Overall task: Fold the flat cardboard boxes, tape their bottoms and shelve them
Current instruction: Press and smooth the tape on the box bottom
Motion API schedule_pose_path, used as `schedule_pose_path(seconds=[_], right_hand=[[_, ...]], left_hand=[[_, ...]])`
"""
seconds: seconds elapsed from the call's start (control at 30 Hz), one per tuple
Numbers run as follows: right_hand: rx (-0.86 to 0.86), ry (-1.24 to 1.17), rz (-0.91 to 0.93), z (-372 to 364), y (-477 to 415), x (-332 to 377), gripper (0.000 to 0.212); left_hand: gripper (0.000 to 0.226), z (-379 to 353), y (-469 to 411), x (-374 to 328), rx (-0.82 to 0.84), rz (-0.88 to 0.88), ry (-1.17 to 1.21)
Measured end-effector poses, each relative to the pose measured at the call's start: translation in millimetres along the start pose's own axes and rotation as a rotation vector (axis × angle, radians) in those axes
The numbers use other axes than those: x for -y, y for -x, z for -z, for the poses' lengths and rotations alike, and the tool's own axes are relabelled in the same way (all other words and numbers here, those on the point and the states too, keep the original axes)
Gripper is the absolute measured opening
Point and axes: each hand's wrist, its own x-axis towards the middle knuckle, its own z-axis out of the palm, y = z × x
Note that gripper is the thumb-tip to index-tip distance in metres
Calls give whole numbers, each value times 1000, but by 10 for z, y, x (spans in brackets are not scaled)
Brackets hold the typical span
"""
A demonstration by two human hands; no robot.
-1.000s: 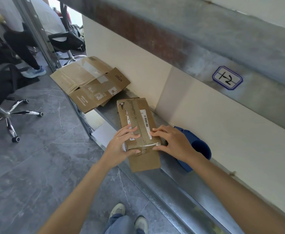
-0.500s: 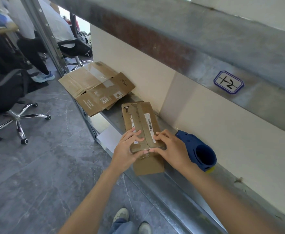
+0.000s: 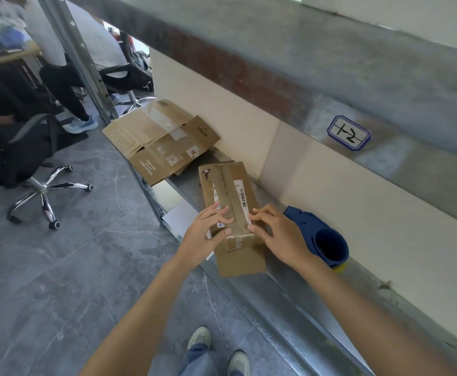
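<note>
1 box [image 3: 228, 191] stands folded on the metal shelf [image 3: 289, 302], left hand [image 3: 204, 240] and right hand [image 3: 278, 234] pressing flat-fingered on its taped seam, gripping nothing; taping judged nearly complete, flattened boxes [image 3: 162, 142] beyond lie unfolded.

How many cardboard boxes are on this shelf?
2. A small taped box under the left hand and right hand; a flattened box farther along the shelf. More flat pieces may lie beneath it.

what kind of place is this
Probably a stockroom or packing corner of an office: a metal shelf rack with a handwritten bay label, flat cardboard boxes on it, and a swivel chair nearby.
</note>
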Motion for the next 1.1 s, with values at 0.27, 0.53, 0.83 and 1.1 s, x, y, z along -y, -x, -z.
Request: schedule_pose_path(seconds=[0.27,0.53,0.83,1.1], right_hand=[[26,-99,-37,-34,22,-64,27],[-26,-114,-108,-92,72,42,32],[-176,86,-245,-190,130,231,38],[-309,149,-356,-362,84,412,42]], left_hand=[[29,61,6,10,81,-50,-64],[44,305,-155,84,238,-137,-112],[65,928,-799,189,376,-234,-215],[104,1120,-1511,368,484,-221,-374]])
